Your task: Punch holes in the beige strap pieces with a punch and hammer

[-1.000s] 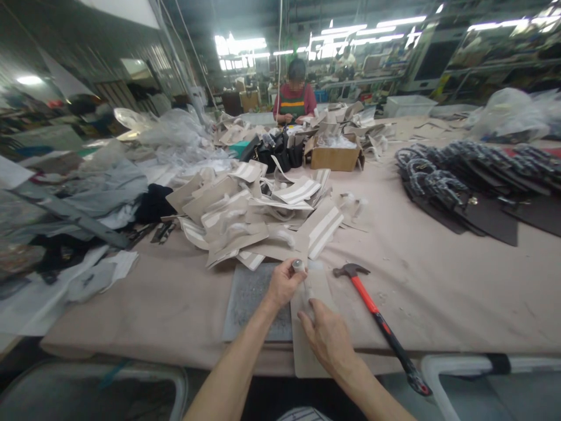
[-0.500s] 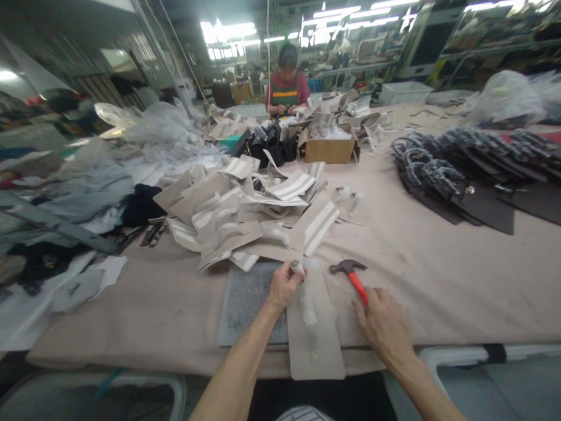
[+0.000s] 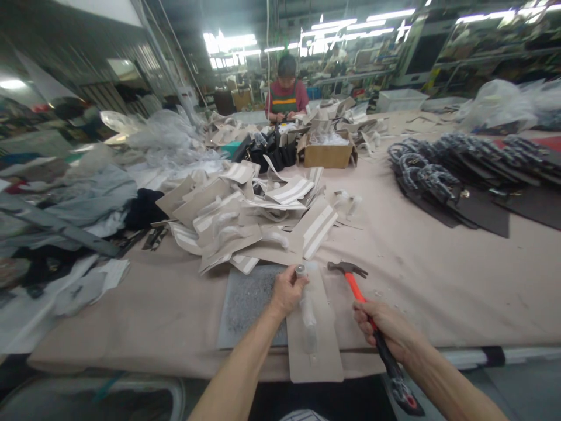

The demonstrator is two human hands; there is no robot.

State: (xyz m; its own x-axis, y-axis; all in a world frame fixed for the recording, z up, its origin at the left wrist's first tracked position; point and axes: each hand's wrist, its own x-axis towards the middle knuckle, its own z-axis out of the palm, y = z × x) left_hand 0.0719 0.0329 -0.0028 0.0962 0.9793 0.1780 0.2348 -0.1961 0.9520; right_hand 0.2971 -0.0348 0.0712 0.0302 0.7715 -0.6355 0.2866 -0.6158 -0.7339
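My left hand (image 3: 287,290) is closed around a small metal punch (image 3: 300,270) that stands upright on a beige panel (image 3: 316,344) near the table's front edge. A plastic-wrapped handle strip (image 3: 308,316) lies along that panel. The panel partly overlaps a grey cutting pad (image 3: 249,301). My right hand (image 3: 388,330) grips the handle of a red and black claw hammer (image 3: 353,283), whose head lies on the table just right of the punch.
A heap of beige panels with white stripes (image 3: 254,219) lies behind the pad. A cardboard box (image 3: 326,155) and black bags (image 3: 269,153) stand farther back. Dark woven handles and panels (image 3: 456,172) fill the right. Plastic and fabric (image 3: 87,193) crowd the left. Another person (image 3: 286,93) works at the far end.
My right hand left the beige panel, moved right to the hammer and closed around its handle. The left hand has stayed on the punch.
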